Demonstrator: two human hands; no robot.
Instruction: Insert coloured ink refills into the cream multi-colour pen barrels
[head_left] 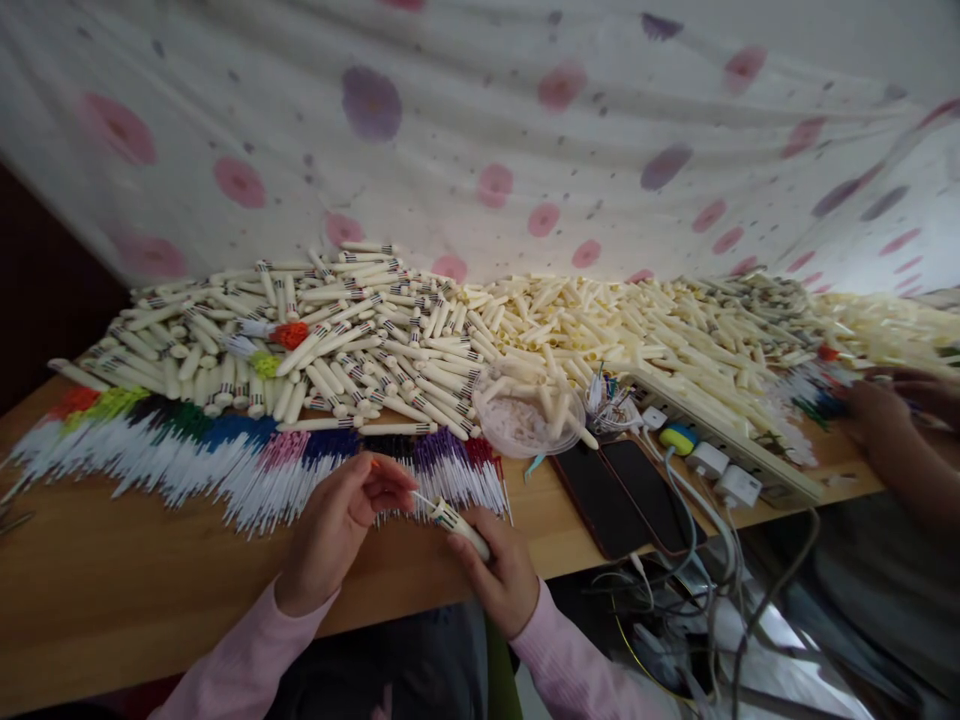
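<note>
My right hand (501, 568) grips a cream pen barrel (463, 526) over the front edge of the wooden table (112, 590). My left hand (341, 530) pinches a thin white refill (424, 501) whose tip meets the barrel's end. Just beyond my hands lies a row of refills sorted by colour (225, 450), running from red on the left to purple and red on the right. Both arms wear pink sleeves.
A heap of assembled barrels (330, 330) and a heap of cream barrel parts (637, 330) fill the back of the table. A clear bowl (529, 416), two phones (622, 495), a power strip (720, 440) with chargers and cables sit right. Another person's hand (874, 410) works at far right.
</note>
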